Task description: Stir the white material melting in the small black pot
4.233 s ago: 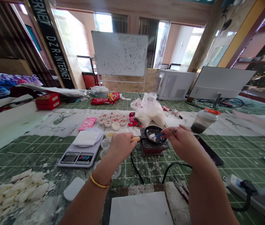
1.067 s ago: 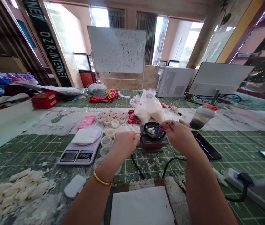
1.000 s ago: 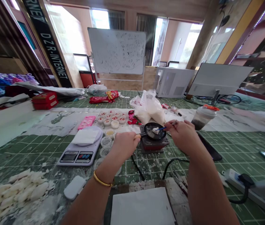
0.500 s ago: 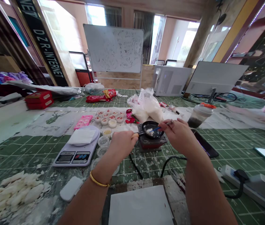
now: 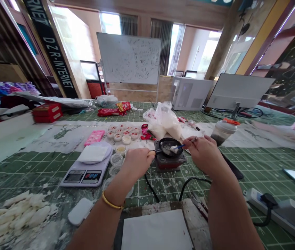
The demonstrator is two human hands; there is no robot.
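Observation:
My left hand (image 5: 139, 161) is closed round the handle of a small black frying pan (image 5: 166, 153), which rests on a little dark red-sided hot plate (image 5: 168, 164). Between the fingers of my right hand (image 5: 202, 150) is a thin blue stick (image 5: 180, 146), its tip down in the pan. White lumpy stuff (image 5: 173, 149) gathers at that tip, on the pan's right side, with a thin whitish film beside it. Whether the stick ends in a brush or a scoop is covered by the white stuff.
Left of the pan stand several small clear cups (image 5: 116, 159) and a kitchen scale (image 5: 90, 166). Behind it are plastic bags of white material (image 5: 164, 121); to the right, a shaker cup (image 5: 223, 130). White chunks (image 5: 17, 215), a paper sheet (image 5: 157, 231) and a power strip (image 5: 280, 208) lie nearer.
My right hand has moved slightly right and down with the stick. The white lump has shifted from the pan's left-middle to its right side. My left hand still grips the handle.

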